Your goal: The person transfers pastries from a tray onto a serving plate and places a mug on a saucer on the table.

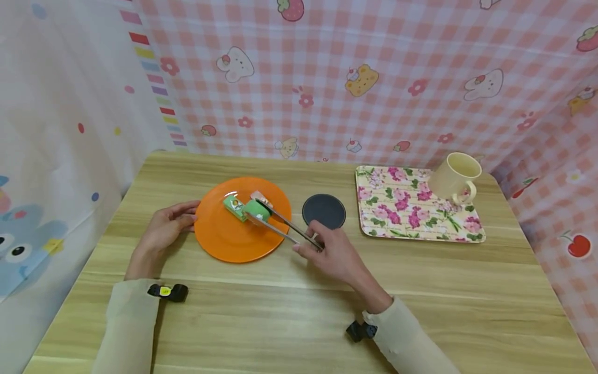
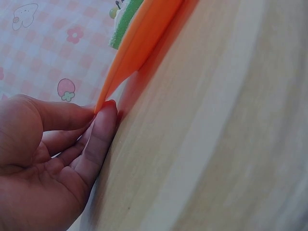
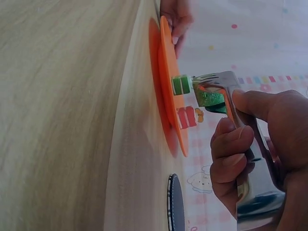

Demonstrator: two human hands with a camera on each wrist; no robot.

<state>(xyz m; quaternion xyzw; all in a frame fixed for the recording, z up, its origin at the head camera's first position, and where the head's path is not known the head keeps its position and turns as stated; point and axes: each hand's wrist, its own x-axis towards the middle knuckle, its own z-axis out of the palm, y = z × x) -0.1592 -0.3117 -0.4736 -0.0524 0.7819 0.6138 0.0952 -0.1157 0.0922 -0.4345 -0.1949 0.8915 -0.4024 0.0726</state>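
My left hand (image 1: 163, 228) pinches the left rim of an orange plate (image 1: 224, 239) between thumb and fingers, as the left wrist view shows. In my right hand (image 1: 336, 254) is a pair of metal tongs (image 3: 260, 207), reaching over the plate from the right. Between the tongs' tips sits a green toy cake piece (image 1: 258, 210), which in the right wrist view is raised off the plate. A green-and-white layered cake piece (image 1: 234, 208) lies on the plate just left of it. Behind is a pink-and-white cake piece (image 1: 259, 197), partly hidden by the tongs.
Right of the plate lies a round dark coaster (image 1: 324, 211). Farther right, a floral tray (image 1: 388, 228) carries a cream mug (image 1: 444, 179) at its back right corner. The wooden table (image 1: 261, 322) ends at patterned cloths behind and at the sides.
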